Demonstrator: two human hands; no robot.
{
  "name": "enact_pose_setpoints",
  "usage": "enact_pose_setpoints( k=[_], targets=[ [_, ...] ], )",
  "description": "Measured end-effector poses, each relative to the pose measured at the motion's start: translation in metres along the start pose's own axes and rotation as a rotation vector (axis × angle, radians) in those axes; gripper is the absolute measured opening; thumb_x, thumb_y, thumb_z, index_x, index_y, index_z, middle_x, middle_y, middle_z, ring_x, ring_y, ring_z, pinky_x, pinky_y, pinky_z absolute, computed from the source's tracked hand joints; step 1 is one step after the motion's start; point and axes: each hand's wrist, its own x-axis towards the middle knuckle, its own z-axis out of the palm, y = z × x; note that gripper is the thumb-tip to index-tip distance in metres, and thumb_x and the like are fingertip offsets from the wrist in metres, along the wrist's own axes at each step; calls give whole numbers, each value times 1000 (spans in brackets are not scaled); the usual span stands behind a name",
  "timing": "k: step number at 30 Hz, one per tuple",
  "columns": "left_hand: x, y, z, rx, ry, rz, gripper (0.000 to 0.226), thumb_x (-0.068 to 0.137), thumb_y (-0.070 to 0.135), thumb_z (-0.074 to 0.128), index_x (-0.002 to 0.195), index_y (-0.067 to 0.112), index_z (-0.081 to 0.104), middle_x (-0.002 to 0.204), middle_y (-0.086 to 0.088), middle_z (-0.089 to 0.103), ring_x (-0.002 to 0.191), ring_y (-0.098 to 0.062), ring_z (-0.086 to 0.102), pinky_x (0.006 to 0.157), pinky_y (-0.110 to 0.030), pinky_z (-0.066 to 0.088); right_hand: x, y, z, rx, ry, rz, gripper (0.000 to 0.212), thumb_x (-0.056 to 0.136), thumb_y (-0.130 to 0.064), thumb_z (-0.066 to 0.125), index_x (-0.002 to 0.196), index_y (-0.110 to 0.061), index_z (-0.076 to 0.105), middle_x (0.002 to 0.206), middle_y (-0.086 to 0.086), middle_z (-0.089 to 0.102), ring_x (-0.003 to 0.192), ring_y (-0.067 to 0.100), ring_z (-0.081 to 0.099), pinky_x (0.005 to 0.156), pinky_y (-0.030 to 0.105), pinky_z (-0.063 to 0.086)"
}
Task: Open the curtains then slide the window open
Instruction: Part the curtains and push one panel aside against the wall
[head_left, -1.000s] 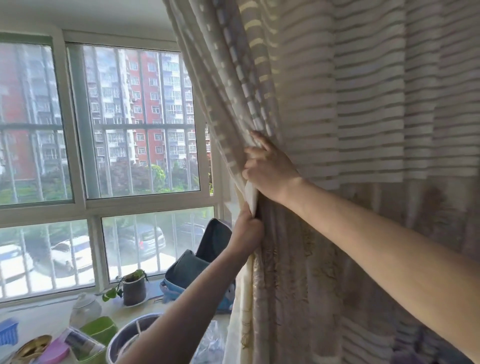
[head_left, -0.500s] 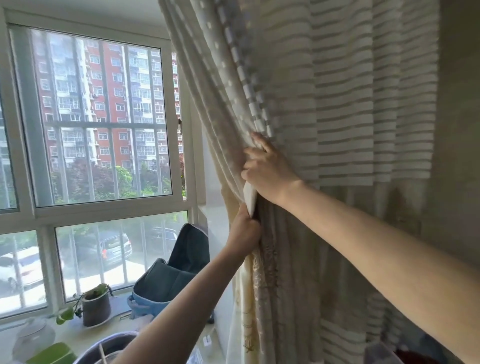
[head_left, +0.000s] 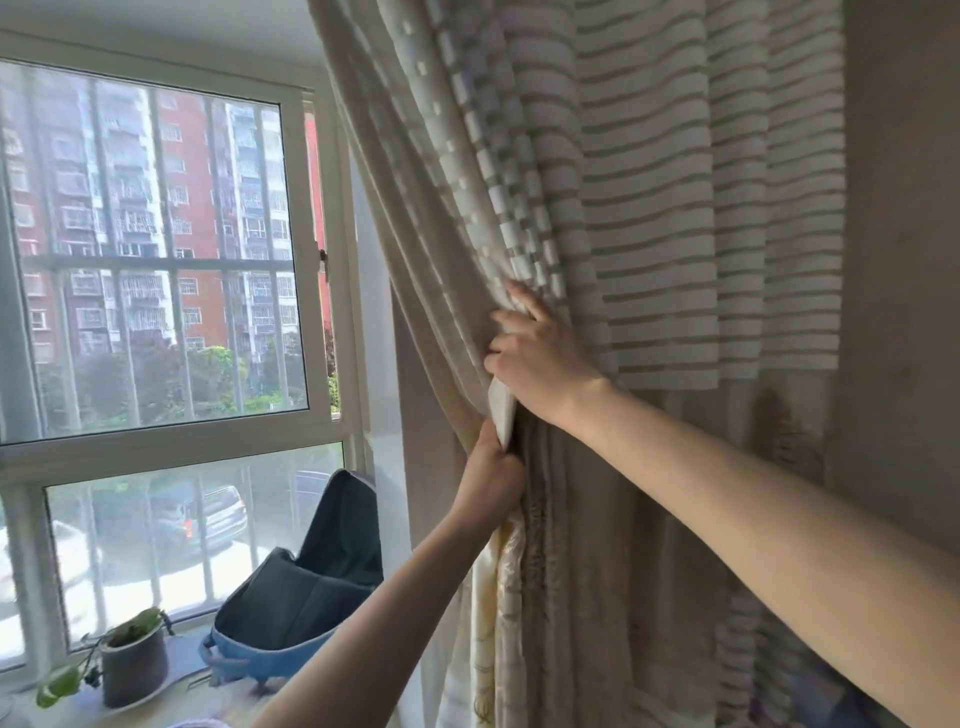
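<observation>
A beige striped curtain (head_left: 649, 218) hangs bunched at the right, pulled away from the window (head_left: 156, 249). My right hand (head_left: 540, 358) grips the gathered folds at mid height. Just below it, my left hand (head_left: 491, 483) is closed on the curtain's edge, fingers hidden in the fabric. The white-framed sliding pane is shut, with metal bars outside and red apartment blocks beyond. A narrow gap of light shows between the pane's right frame (head_left: 317, 270) and the curtain.
On the sill stand a small potted plant (head_left: 132, 660) in a grey pot and an open blue-grey backpack (head_left: 306, 592). A lower fixed pane (head_left: 171, 525) shows parked cars. A plain wall (head_left: 904, 260) lies at the far right.
The view has shifted right, so the window moved left in frame. The curtain is gathered further right, uncovering more of the window's right edge. Both hands keep their grip.
</observation>
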Motion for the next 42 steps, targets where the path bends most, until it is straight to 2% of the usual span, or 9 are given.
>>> enact_pose_setpoints(
  k=[7,15,24,26,29,32,35,39,42],
  targets=[
    [24,2,35,4,13,14,75,69,12,36,142,25,45,126,5,64,119,-13,57,100,-37,49,-7,26,44,68,105,11,27,95,-17,55,105,-23,80,108,-1,78,139,29,48,123,50,-9],
    [52,1,80,50,9,-17,70,67,14,33,135,23,49,116,1,67,109,-16,61,95,-45,53,-27,61,78,45,93,38,22,94,-22,59,103,-22,80,110,-1,77,137,28,50,124,50,-8],
    [81,7,137,87,-23,-22,70,68,13,34,135,17,51,111,-5,68,104,-22,64,88,-43,56,-48,105,123,71,113,69,22,91,-17,61,99,-20,81,105,0,78,137,29,50,126,50,-1],
    [85,8,147,111,-39,-27,71,67,13,33,135,14,51,113,-8,68,107,-26,63,88,-41,55,-51,111,135,59,116,72,21,90,-19,63,101,-22,81,108,-1,78,138,27,50,125,50,-4],
    [91,7,159,139,-58,-40,68,74,10,35,141,15,45,123,-10,64,115,-29,59,92,-39,51,-59,121,154,90,176,68,20,87,-15,65,96,-18,82,104,3,78,134,29,54,126,51,6],
    [96,10,171,130,-68,-20,64,87,1,37,149,17,37,133,-6,57,121,-22,52,96,-34,44,-64,131,171,104,205,66,18,85,-11,64,92,-14,81,103,7,78,132,30,55,126,51,8],
    [107,9,182,101,-87,6,61,90,-3,36,148,16,38,131,-3,56,121,-19,49,96,-25,41,-63,139,189,150,264,64,26,87,-8,55,88,-11,81,100,11,78,128,32,58,125,52,14],
    [120,8,196,137,-93,13,71,81,8,37,150,24,34,136,-4,55,121,-22,51,93,-34,43,-62,152,211,174,356,74,33,88,-8,48,80,-10,80,93,12,78,119,31,65,125,48,11],
    [128,7,209,112,-115,24,64,90,1,36,150,21,32,130,-3,54,108,-14,46,86,-27,38,-69,162,226,170,393,70,13,80,1,70,80,-8,79,92,12,77,115,31,68,125,46,8]
  ],
)
